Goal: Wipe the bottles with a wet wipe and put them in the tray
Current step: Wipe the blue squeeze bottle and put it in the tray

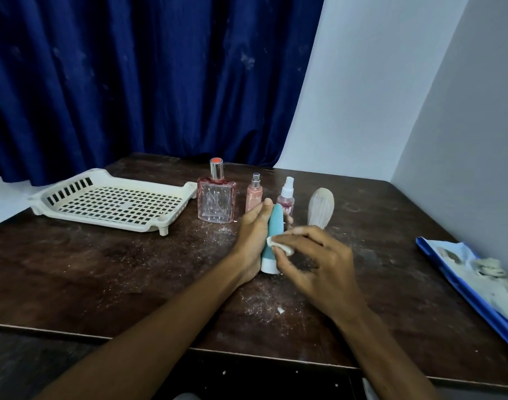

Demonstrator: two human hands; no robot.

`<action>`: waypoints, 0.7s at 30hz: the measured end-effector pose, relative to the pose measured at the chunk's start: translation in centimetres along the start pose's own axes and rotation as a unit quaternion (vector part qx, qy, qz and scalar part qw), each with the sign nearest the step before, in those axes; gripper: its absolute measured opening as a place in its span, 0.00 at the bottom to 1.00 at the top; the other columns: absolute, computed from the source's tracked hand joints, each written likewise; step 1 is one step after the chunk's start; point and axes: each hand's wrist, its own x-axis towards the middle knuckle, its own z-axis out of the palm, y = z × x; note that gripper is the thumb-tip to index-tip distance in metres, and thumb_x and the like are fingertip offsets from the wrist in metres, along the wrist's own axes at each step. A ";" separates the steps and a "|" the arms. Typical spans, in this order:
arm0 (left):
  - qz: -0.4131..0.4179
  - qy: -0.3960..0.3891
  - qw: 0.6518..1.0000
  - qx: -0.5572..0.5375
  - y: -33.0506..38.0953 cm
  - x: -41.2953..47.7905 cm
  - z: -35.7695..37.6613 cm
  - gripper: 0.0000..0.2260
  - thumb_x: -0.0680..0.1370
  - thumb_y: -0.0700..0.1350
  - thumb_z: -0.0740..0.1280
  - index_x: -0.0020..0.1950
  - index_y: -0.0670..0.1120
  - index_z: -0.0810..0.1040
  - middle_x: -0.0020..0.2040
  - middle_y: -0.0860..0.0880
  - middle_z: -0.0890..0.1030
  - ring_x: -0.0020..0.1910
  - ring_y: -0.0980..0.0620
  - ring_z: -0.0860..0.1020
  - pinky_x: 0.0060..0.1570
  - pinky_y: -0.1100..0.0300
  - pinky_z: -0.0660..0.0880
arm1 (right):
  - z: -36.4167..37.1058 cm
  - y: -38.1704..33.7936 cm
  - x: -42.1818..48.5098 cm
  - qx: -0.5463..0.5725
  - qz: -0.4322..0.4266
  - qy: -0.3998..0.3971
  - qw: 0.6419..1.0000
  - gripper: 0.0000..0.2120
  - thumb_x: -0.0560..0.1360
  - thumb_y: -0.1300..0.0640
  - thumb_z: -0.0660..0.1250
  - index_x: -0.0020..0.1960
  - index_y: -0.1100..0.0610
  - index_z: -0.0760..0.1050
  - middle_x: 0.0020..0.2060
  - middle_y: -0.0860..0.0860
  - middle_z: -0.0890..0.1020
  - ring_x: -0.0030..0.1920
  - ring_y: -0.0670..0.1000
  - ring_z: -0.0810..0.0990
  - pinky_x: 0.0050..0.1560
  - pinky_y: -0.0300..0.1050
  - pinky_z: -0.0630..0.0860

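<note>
My left hand (251,241) holds a teal tube (274,226) with a white cap over the middle of the table, cap end toward me. My right hand (319,264) pinches a small white wet wipe (278,244) against the tube's side. Behind the hands stand a large square clear perfume bottle (216,202) with a silver cap, a slim pink spray bottle (254,194), a small clear pink spray bottle (286,196) and a ribbed beige bottle (321,207). A cream perforated tray (41,202) sits at the back left with nothing in it.
The dark wooden table (117,272) is speckled with white dust and crumbs. A blue wet wipe packet (472,287) with crumpled wipes lies at the right edge. A blue curtain hangs behind the table, and white walls stand at the right.
</note>
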 end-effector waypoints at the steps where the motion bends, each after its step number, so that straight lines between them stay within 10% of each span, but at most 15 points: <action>1: 0.001 -0.008 1.000 0.010 0.0 -0.1 0.1 0.18 0.85 0.52 0.56 0.50 0.39 0.77 0.40 0.45 0.82 0.37 0.51 0.80 0.41 0.59 0.79 | 0.0 0.0 0.0 -0.002 0.001 0.002 1.000 0.10 0.71 0.63 0.76 0.52 0.59 0.85 0.48 0.53 0.82 0.50 0.43 0.81 0.56 0.31 0.74; 14: -0.011 -0.078 0.996 0.034 0.5 -0.6 0.4 0.26 0.79 0.57 0.61 0.65 0.37 0.76 0.43 0.45 0.82 0.45 0.48 0.80 0.53 0.53 0.75 | 0.1 -0.4 0.4 -0.014 -0.027 -0.001 1.000 0.10 0.71 0.63 0.75 0.52 0.61 0.84 0.48 0.53 0.84 0.50 0.47 0.82 0.61 0.41 0.77; 21: -0.067 -0.079 0.994 -0.018 0.7 -0.7 0.3 0.23 0.84 0.55 0.52 0.63 0.41 0.79 0.42 0.46 0.83 0.38 0.52 0.81 0.40 0.59 0.78 | -0.7 -0.2 0.6 -0.020 0.047 0.066 0.996 0.09 0.72 0.63 0.76 0.52 0.60 0.84 0.47 0.51 0.84 0.47 0.44 0.82 0.52 0.33 0.77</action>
